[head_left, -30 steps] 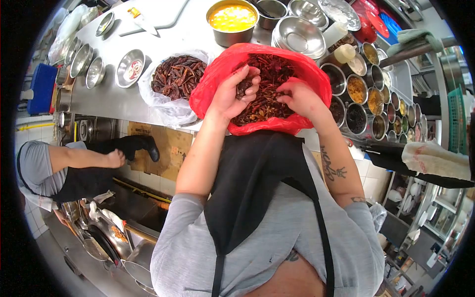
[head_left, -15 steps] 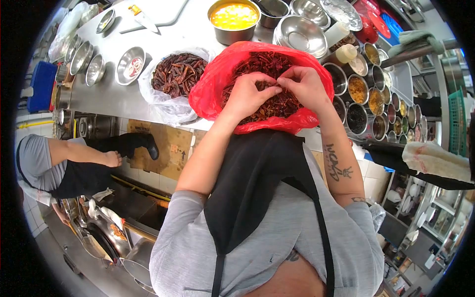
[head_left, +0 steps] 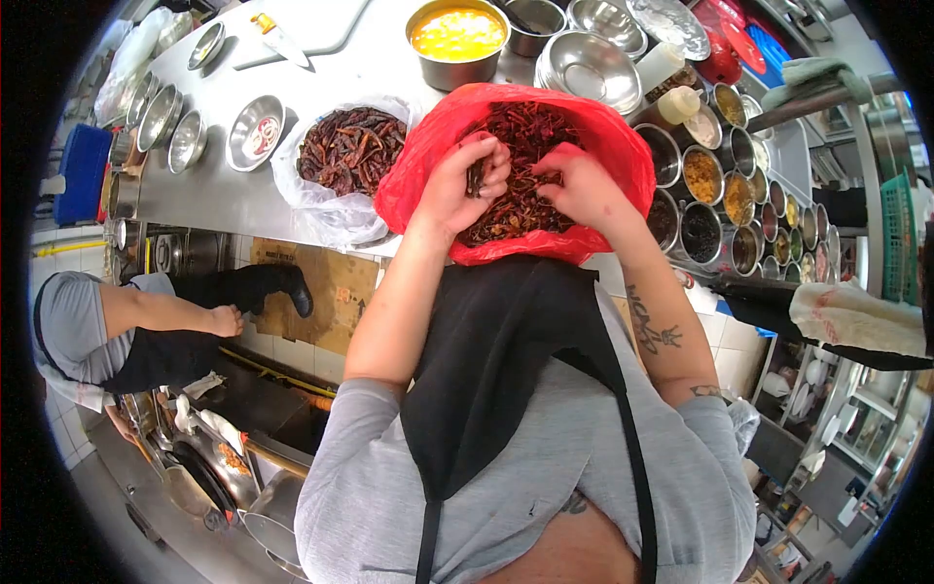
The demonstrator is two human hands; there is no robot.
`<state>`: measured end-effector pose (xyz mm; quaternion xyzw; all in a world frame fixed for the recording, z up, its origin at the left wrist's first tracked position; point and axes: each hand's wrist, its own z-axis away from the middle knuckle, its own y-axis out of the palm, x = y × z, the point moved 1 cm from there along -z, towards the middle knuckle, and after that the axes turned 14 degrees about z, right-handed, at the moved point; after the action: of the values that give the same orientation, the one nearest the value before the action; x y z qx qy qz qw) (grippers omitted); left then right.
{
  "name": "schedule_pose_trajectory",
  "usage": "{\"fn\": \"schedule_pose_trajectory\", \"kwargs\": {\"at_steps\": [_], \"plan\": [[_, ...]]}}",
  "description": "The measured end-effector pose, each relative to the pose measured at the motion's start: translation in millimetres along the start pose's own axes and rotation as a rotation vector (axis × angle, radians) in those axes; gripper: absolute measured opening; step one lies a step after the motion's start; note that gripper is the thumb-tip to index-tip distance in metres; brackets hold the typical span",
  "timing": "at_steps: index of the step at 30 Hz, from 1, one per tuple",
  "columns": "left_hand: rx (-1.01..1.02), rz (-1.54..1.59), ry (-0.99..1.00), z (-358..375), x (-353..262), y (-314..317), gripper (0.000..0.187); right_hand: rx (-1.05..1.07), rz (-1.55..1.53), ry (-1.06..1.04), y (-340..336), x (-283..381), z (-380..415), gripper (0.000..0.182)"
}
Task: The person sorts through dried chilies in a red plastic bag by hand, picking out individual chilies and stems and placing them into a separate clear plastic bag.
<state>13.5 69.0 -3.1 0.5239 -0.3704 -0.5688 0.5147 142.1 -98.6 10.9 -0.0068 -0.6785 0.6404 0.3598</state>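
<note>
In front of me a red plastic bag lies open, full of dried red chilies. Over the bag's left part, my left hand is curled round some dark dried chilies. My right hand reaches over the right part of the heap, thumb and fingers pinched at the chilies; what they hold is too small to make out. Just left of the red bag, a clear plastic bag holds larger dark dried chilies.
A pot of yellow liquid and stacked steel bowls stand behind the bags. Steel bowls and a knife on a board lie left. Ingredient tins fill the right. A co-worker is at the stove, lower left.
My hands, close together over the chilies before, have moved apart. The left hand has shifted left and curled round chilies; the right fingers have lowered slightly.
</note>
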Motion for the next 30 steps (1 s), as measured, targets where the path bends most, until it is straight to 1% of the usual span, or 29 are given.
{"fn": "schedule_pose_trajectory", "kwargs": {"at_steps": [1, 2, 5, 8, 11, 15, 18, 20, 21, 24, 27, 28, 30], "plan": [[-0.009, 0.090, -0.012, 0, -1, -2, 0.012, 0.019, 0.098, -0.039, 3, 5, 1, 0.021], [-0.010, 0.135, -0.040, 0, -3, -5, 0.010, 0.041, 0.135, -0.034, 5, 6, 1, 0.019], [-0.196, -0.220, 0.044, 5, -2, 1, 0.010, -0.037, 0.054, 0.014, 9, -3, -4, 0.018], [-0.193, -0.852, 0.125, 7, 3, 9, 0.014, -0.054, -0.124, 0.170, -16, 10, -4, 0.018], [-0.105, -1.222, 0.382, -2, 16, 16, 0.019, -0.100, -0.256, 0.144, -25, 14, -6, 0.021], [-0.071, -1.497, 0.487, -5, 20, 23, 0.019, -0.062, -0.291, 0.164, -29, 19, -7, 0.020], [0.074, -1.463, 0.531, -3, 17, 25, 0.018, 0.129, -0.714, 0.303, -24, 7, -5, 0.021], [0.105, -1.462, 0.542, -3, 12, 18, 0.016, 0.272, -1.115, 0.309, -17, -12, -1, 0.022], [0.121, -1.460, 0.548, -3, 10, 16, 0.015, 0.343, -1.313, 0.309, -19, -9, -1, 0.023], [-0.207, -1.121, 0.291, -2, 6, 9, 0.010, 0.078, -1.062, 0.327, -24, 6, 6, 0.030], [-0.118, -0.251, 0.075, -3, -4, -2, 0.008, 0.040, -0.146, 0.026, -12, 6, 12, 0.038], [-0.172, -0.175, 0.069, -4, -3, -3, 0.012, 0.050, -0.055, -0.085, -8, 6, 13, 0.036], [-0.205, -0.113, 0.020, -3, -4, -2, 0.013, 0.123, -0.032, -0.087, -4, 8, 14, 0.024]]}}
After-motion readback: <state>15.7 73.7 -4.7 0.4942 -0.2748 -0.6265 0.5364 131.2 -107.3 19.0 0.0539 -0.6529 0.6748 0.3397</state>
